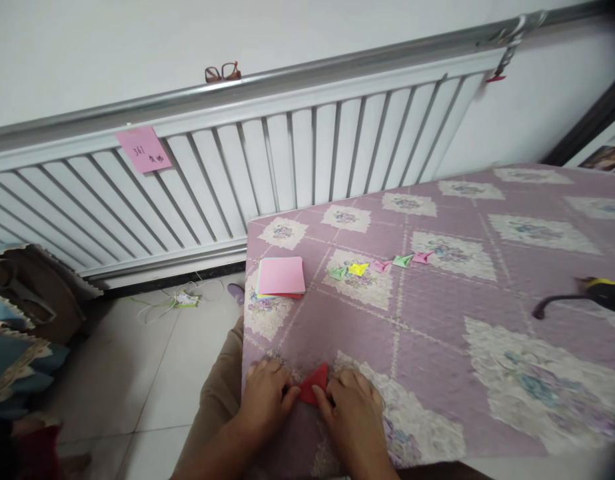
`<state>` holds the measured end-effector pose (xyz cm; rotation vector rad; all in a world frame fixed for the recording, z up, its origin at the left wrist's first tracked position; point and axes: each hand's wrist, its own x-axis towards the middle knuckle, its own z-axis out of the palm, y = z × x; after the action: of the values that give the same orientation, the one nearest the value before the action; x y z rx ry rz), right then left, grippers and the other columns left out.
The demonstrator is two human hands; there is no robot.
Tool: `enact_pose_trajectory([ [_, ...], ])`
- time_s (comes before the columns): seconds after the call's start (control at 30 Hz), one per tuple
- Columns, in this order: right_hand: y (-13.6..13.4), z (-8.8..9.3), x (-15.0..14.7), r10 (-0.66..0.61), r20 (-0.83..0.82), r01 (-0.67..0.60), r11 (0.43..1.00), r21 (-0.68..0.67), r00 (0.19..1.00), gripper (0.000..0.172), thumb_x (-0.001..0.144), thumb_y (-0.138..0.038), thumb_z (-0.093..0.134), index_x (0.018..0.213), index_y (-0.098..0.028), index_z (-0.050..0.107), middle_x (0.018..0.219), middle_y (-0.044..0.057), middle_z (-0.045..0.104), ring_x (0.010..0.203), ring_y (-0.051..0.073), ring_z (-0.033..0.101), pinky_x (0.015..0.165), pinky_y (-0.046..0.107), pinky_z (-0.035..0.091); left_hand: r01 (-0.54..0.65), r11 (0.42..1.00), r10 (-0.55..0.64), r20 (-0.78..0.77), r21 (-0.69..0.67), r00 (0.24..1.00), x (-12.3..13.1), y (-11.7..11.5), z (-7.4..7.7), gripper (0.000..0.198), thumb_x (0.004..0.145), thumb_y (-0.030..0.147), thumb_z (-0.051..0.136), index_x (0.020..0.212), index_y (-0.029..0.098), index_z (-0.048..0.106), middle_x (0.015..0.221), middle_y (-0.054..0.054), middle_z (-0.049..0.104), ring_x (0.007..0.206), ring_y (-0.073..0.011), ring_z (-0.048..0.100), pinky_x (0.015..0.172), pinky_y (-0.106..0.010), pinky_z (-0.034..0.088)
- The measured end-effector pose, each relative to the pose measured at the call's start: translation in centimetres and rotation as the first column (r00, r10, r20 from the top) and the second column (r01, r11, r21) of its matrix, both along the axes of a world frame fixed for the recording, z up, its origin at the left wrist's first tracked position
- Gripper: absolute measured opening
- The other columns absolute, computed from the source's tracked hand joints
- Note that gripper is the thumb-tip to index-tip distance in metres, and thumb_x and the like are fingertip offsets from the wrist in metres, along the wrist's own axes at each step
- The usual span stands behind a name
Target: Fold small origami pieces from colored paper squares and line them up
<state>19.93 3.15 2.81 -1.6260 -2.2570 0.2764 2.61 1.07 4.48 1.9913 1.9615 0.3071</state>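
Note:
A small red folded paper [313,385] lies on the purple patterned tablecloth [332,327] near the table's front edge. My left hand [268,395] grips its left side, thumb against the paper and fingers curled. On the other side my right hand [351,400] presses its thumb onto the paper, the fingers bent over the cloth. Farther up the table sits a stack of square coloured paper [281,276], pink on top. To the right of the stack, several small folded paper pieces in green, yellow and pink stand in a row, among them a yellow one [358,269].
A white radiator [302,157] stands behind the table, with a pink note [144,150] on it and glasses [223,72] on the pipe above. At right, a black-and-yellow object [604,292] lies on the cloth. A power strip [187,299] with cables rests on the floor.

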Motion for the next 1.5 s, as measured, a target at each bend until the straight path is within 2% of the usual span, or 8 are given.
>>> enact_pose_trajectory([
  [0.3,-0.1,1.1,-0.3,-0.027,0.079,0.029,0.999,-0.029,0.996,0.023,0.088,-0.033,0.055,0.069,-0.022,0.064,0.085,0.006,0.063,0.091,0.026,0.054,0.079,0.040,0.036,-0.006,1.000,0.005,-0.030,-0.031,1.000,0.0,0.0,-0.2,0.012,0.084,0.028,0.059,0.075,0.021,0.060,0.085,0.000,0.061,0.087,-0.0216,0.051,0.079,-0.036,0.031],
  [0.6,-0.1,-0.9,0.3,0.008,-0.002,-0.008,0.996,0.091,1.000,0.009,0.086,-0.028,0.058,0.083,-0.024,0.065,0.094,0.004,0.067,0.094,0.025,0.057,0.085,0.041,0.037,-0.008,1.000,0.007,-0.020,-0.030,1.000,-0.1,0.1,-0.1,0.012,0.084,0.027,0.058,0.075,0.021,0.060,0.086,-0.001,0.062,0.087,-0.0218,0.051,0.079,-0.037,0.031],
  [0.7,-0.5,-1.9,0.2,0.195,0.020,-0.195,0.965,0.174,0.981,0.025,0.088,-0.030,0.054,0.111,-0.027,0.063,0.118,0.003,0.065,0.112,0.025,0.054,0.098,0.044,0.031,-0.007,1.000,0.006,-0.027,-0.025,1.000,-0.1,0.1,-0.3,0.011,0.084,0.027,0.059,0.075,0.021,0.060,0.086,-0.001,0.062,0.087,-0.0219,0.052,0.079,-0.037,0.032],
  [0.8,-1.1,-2.5,-0.2,0.368,0.083,-0.374,0.924,0.083,0.926,0.049,0.084,-0.035,0.057,0.132,-0.026,0.050,0.138,0.004,0.052,0.126,0.026,0.044,0.105,0.047,0.026,-0.004,1.000,0.003,-0.026,-0.023,1.000,-0.1,0.1,-0.5,0.011,0.085,0.028,0.058,0.077,0.021,0.061,0.088,0.000,0.062,0.088,-0.0218,0.052,0.080,-0.037,0.032],
  [0.93,-1.6,-2.2,-0.6,0.405,0.087,-0.395,0.912,-0.114,0.910,0.072,0.078,-0.042,0.062,0.143,-0.025,0.036,0.150,0.006,0.032,0.136,0.033,0.031,0.107,0.060,0.022,-0.031,0.999,0.031,0.004,-0.031,1.000,-0.3,0.2,-0.5,0.007,0.083,0.027,0.061,0.079,0.022,0.062,0.091,0.000,0.060,0.092,-0.0224,0.050,0.082,-0.037,0.032],
  [1.07,-1.8,-1.7,-0.6,0.391,0.076,-0.366,0.903,-0.222,0.917,0.074,0.078,-0.041,0.061,0.144,-0.026,0.032,0.151,0.005,0.028,0.138,0.035,0.027,0.106,0.068,0.018,-0.025,0.998,0.026,0.022,-0.055,0.999,-0.5,0.6,-0.2,0.003,0.081,0.026,0.064,0.082,0.024,0.064,0.095,-0.001,0.059,0.096,-0.0232,0.049,0.084,-0.038,0.032],
  [1.3,-1.0,-1.1,0.1,0.251,0.117,-0.211,0.937,-0.279,0.961,0.075,0.078,-0.042,0.058,0.145,-0.023,0.031,0.152,0.005,0.024,0.140,0.033,0.021,0.109,0.065,0.012,0.155,0.987,-0.149,-0.101,0.046,0.984,-0.5,0.1,-1.9,0.007,0.088,0.024,0.060,0.093,0.027,0.065,0.096,0.000,0.059,0.095,-0.0216,0.049,0.087,-0.040,0.032],
  [1.5,-0.4,-1.1,0.6,0.134,0.133,-0.108,0.976,-0.187,0.982,0.069,0.081,-0.038,0.054,0.143,-0.016,0.035,0.151,0.009,0.028,0.140,0.032,0.022,0.109,0.062,0.015,0.418,0.873,-0.376,-0.199,0.250,0.905,-0.7,-0.6,-3.2,0.014,0.094,0.032,0.054,0.103,0.028,0.063,0.103,0.000,0.062,0.097,-0.0186,0.049,0.090,-0.036,0.032],
])
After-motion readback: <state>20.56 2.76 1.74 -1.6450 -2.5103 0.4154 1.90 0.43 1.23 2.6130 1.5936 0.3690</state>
